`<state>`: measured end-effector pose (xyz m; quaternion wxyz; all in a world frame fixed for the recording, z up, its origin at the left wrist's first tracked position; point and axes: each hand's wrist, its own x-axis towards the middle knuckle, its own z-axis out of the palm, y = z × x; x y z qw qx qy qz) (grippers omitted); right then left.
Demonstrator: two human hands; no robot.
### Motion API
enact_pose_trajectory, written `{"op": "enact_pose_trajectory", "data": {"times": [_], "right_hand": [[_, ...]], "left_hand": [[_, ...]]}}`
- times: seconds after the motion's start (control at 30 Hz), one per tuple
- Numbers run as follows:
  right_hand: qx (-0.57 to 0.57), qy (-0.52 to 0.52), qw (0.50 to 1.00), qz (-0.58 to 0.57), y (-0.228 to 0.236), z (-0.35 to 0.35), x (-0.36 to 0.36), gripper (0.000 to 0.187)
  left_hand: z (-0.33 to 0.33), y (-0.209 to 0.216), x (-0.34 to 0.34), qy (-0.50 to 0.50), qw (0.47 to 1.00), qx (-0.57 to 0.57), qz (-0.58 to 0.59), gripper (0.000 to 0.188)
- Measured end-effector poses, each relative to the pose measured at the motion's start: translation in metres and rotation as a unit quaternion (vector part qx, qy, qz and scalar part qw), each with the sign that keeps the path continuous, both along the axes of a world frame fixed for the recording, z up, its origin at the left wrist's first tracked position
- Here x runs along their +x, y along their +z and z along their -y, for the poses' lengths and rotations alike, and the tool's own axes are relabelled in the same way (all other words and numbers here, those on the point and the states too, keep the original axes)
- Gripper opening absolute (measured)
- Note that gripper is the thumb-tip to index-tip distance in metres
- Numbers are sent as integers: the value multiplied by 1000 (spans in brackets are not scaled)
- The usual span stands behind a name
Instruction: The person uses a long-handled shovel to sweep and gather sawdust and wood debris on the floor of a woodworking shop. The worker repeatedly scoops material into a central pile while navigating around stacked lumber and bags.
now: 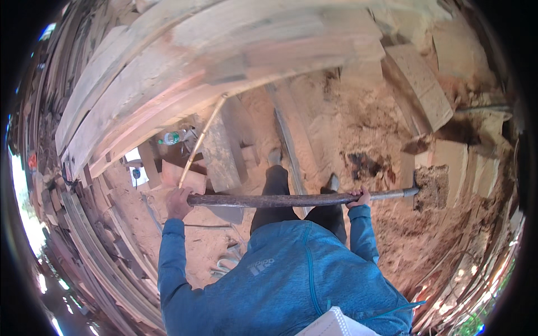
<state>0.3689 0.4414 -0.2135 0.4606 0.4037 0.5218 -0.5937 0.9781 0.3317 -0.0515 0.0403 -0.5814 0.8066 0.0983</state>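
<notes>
A shovel (280,200) with a long dark wooden handle lies level across the front of my body. My left hand (179,203) is closed round the handle's left end. Close to the metal socket, my right hand (359,197) grips the other end of the shaft. The square blade (431,187) is at the right, coated with or carrying brown, crumbly material. A thin yellowish stick (203,140) runs from the stacked boards down to my left hand; I cannot tell whether that hand also holds it.
Long wooden boards (224,50) are stacked ahead of me, partly blurred. Loose planks (294,123) and a thick timber block (420,87) lie on the sawdust-covered ground. A clear green-labelled bottle (170,138) sits left of centre. A dark patch (363,166) marks the ground beyond my right foot.
</notes>
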Motion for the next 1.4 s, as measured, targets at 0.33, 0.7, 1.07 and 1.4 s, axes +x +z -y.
{"op": "enact_pose_trajectory", "data": {"times": [0.33,0.7,1.07,1.4], "right_hand": [[-47,87,995,-12,108,127,127,26],[-121,252,960,-24,210,342,230,21],[-285,476,820,-144,257,699,328,23],[-376,600,664,-239,291,969,463,13]], "left_hand": [[1,66,149,66,988,-137,-29,29],[-26,123,194,266,949,-153,-69,14],[64,111,98,425,887,-135,-123,17],[318,112,-21,411,735,105,-530,45]]}}
